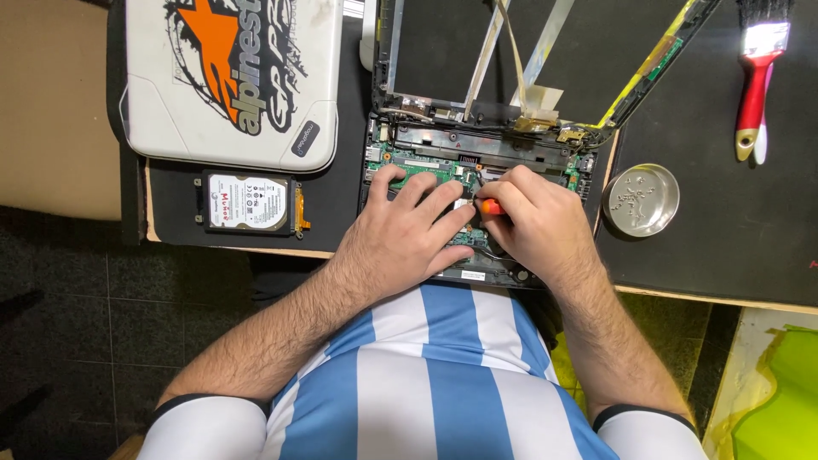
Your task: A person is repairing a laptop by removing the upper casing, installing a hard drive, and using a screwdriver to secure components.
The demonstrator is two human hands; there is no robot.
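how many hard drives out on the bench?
1. A bare hard drive in its bracket lies on the black mat, left of the opened laptop and just below the white laptop lid. Others may be hidden under the hands.

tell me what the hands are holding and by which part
The right hand holds a small screwdriver by its orange handle, which shows between the fingers. The left hand holds nothing; it rests flat on the opened laptop's circuit board.

The person wears a short-sleeved jersey (426, 383) with vertical light-blue and white stripes. Its white sleeves end in dark cuffs. Both forearms are bare and hairy, and no rings or watch show.
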